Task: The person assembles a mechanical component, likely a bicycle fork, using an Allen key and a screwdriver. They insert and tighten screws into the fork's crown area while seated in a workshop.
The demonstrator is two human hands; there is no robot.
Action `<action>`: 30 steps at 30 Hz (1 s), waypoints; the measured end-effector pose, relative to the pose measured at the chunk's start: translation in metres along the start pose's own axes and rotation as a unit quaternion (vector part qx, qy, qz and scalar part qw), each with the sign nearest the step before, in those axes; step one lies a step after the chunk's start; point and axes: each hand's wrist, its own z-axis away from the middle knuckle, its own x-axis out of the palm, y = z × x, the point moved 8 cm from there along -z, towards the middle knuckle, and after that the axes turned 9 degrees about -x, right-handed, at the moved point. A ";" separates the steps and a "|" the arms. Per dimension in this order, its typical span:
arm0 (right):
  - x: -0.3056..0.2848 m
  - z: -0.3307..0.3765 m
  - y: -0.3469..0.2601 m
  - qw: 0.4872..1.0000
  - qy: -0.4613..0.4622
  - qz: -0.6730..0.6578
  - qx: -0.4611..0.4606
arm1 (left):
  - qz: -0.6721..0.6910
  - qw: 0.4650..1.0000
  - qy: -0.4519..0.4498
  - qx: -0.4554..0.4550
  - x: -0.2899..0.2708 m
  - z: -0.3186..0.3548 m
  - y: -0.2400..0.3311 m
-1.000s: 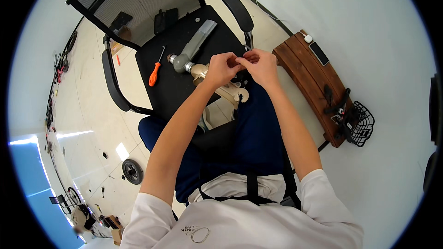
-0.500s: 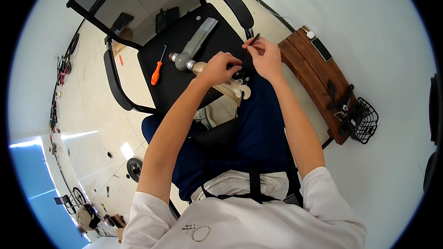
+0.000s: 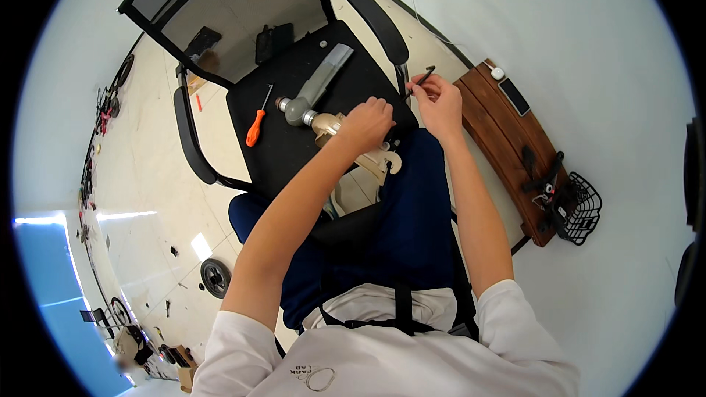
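Observation:
My right hand [image 3: 441, 106] pinches a black L-shaped hex key [image 3: 422, 79] just right of the chair seat [image 3: 257, 169]. Left of it, my left hand [image 3: 368, 126] is curled closed over a beige and grey metal bike frame part [image 3: 325, 126]. Whatever its fingers grip is hidden beneath them. The part's grey tube [image 3: 327, 73] points away across the seat, while its hooked beige end [image 3: 393, 163] lies by my right thigh. An orange-handled screwdriver [image 3: 256, 129] rests on the seat to the left, and a small round piece [image 3: 323, 44] sits near the backrest.
Black armrests [image 3: 371, 18] flank the seat. At right stands a brown wooden bench [image 3: 500, 143] bearing a phone [image 3: 514, 95], a white charger [image 3: 498, 73] and black parts beside a wire basket [image 3: 581, 209]. A small wheel [image 3: 215, 278] lies on the floor at left.
My right hand has moved slightly right and nearer with the hex key, away from my left hand. My left hand has shifted right and turned, its back now covering more of the frame part.

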 end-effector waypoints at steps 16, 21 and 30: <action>0.026 -0.019 -0.040 1.000 -0.018 -0.012 0.010 | 0.058 0.989 0.007 -0.137 -0.058 -0.027 -0.057; 0.029 -0.043 -0.025 1.000 -0.023 -0.010 0.017 | 0.189 0.920 -0.015 -0.342 -0.054 -0.026 -0.174; 0.063 -0.136 0.018 0.998 -0.051 0.038 0.027 | 0.240 0.866 0.029 -0.437 0.048 -0.106 -0.405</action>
